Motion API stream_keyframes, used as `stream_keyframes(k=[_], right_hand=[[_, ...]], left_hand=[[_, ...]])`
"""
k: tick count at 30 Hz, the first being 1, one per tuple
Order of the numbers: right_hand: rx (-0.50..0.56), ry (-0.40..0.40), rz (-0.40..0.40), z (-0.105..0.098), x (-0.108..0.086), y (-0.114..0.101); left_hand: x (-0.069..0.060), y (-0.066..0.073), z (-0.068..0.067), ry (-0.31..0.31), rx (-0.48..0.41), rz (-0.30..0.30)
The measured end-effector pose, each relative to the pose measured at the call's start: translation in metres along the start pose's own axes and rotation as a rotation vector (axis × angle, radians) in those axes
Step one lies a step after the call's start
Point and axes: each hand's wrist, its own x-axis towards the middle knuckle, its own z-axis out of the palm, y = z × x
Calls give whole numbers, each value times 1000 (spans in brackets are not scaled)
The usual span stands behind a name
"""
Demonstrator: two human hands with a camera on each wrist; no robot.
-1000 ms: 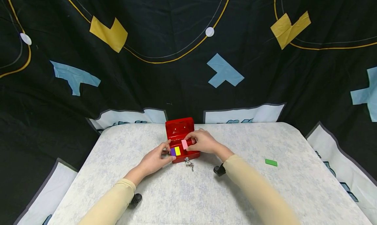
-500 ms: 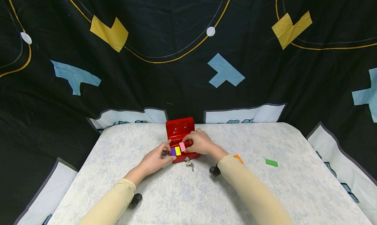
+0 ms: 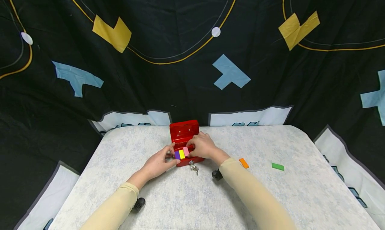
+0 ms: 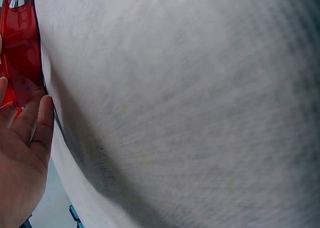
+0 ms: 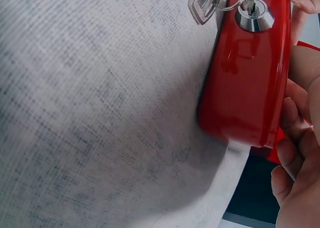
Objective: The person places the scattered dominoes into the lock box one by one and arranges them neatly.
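- The left wrist view cuts off most of the red box (image 5: 240,83), and the blocks inside cannot be seen from either wrist.
- The right hand (image 3: 204,146) pinches the pink block (image 3: 185,151) by thumb and finger, which cover a part of its right side.
- This block is small, pale and plain; it is in the box, just beside the yellow block (image 3: 181,154).
- The left hand (image 3: 157,162), thumb and fingers spread, touches the box's left end.
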Motion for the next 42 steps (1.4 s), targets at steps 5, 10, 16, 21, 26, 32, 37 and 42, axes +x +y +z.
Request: stream_keyframes(k=[5, 10, 16, 21, 26, 32, 37, 42], right_hand=[[-21, 1, 7, 0, -1, -3], [-41, -3, 10, 0, 0, -4], [-85, -15, 17, 1, 0, -4], [-95, -14, 18, 3, 1, -3], [-88, -21, 22, 3, 1, -3], [-80, -33, 33, 3, 1, -4], [-71, -37, 40, 3, 1, -4], [-71, -40, 36, 3, 1, -4]], left_hand=[[0, 0, -1, -4, -6, -1], [0, 0, -1, -2, -1, 6], [0, -1, 0, 3, 2, 8], [1, -2, 1, 5, 5, 9], [2, -2, 1, 6, -2, 6], [2, -2, 1, 3, 1, 2], [1, -2, 1, 1, 1, 0], [1, -2, 1, 1, -5, -3]])
